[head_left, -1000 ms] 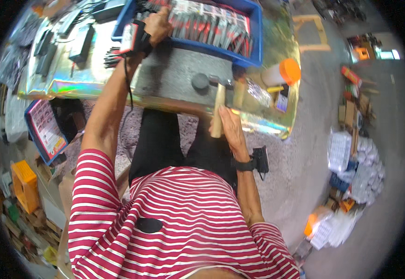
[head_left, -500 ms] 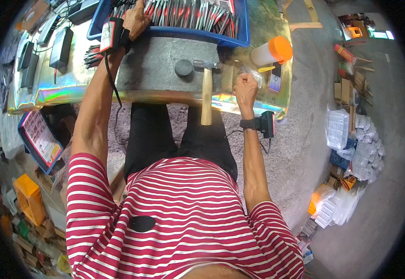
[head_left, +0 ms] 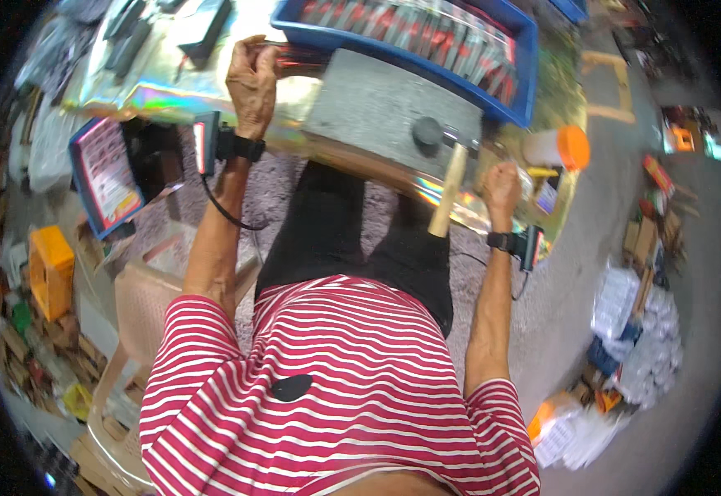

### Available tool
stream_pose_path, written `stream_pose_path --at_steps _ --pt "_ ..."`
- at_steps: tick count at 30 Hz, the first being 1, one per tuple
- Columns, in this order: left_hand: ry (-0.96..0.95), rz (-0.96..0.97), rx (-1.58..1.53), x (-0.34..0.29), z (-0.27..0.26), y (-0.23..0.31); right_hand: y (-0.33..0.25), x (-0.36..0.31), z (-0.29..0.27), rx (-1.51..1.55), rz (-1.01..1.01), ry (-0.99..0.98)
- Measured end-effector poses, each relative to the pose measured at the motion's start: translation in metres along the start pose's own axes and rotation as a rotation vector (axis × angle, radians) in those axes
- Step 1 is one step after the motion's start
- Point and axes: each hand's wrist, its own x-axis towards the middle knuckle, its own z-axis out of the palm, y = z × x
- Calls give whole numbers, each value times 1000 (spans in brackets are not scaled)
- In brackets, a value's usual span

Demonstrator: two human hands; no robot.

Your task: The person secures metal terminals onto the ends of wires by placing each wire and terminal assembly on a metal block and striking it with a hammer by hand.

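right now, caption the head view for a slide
Left hand at slim red pieces, right hand beside a hammer, blue tray beyond.

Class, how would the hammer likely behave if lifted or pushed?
The hammer is probably head-heavy, given its metal head. Its straight wooden handle looks stiff. Pushed farther out, it might tip off, since the handle overhangs the table edge.

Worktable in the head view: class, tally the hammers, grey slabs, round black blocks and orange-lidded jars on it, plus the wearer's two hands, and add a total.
Hammer: 1
Grey slab: 1
Round black block: 1
Orange-lidded jar: 1
Left hand and right hand: 2
Total: 6
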Motion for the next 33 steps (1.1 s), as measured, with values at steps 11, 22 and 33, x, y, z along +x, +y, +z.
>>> stream_pose_path --at_steps 11,22,33 --pt "-134 -99 432 -24 -26 -49 -9 29 -24 -13 -36 -300" --pt "-120 261 932 4 -9 -47 -23 9 -21 320 279 -212" --pt "-266 352 979 -5 -23 -49 -31 -5 -29 673 336 -140"
